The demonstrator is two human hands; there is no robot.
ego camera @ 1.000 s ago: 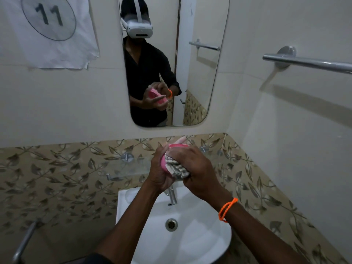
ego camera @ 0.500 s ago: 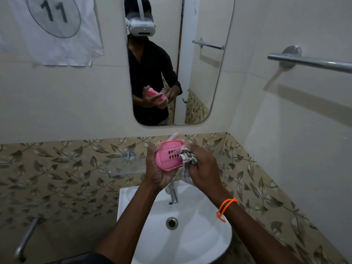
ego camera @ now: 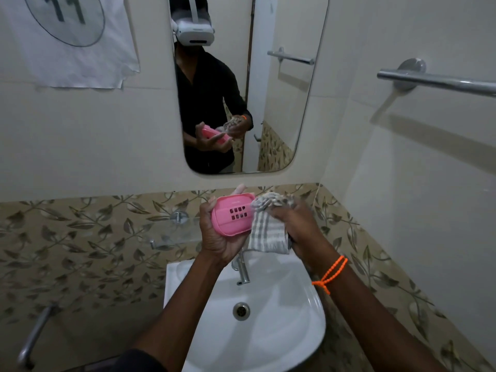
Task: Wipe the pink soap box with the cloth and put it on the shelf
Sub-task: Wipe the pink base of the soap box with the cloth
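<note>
My left hand [ego camera: 217, 237] grips the pink soap box [ego camera: 233, 216] above the sink, its slotted face turned toward me. My right hand [ego camera: 298, 224] holds a grey-and-white checked cloth [ego camera: 267, 232] bunched against the box's right edge; part of the cloth hangs down below my fingers. An orange bead band circles my right wrist. The glass shelf [ego camera: 185, 232] on metal brackets runs along the leaf-patterned tiles just left of and behind my left hand.
A white sink [ego camera: 290, 318] with a chrome tap [ego camera: 243, 269] lies below my hands. A mirror [ego camera: 281, 103] hangs above. A chrome towel bar [ego camera: 440, 81] juts from the right wall, and a paper sign marked 11 [ego camera: 67, 36] hangs top left.
My right hand with the cloth has slid off the box's face to its right edge, uncovering the slotted side. The box has turned to face me.
</note>
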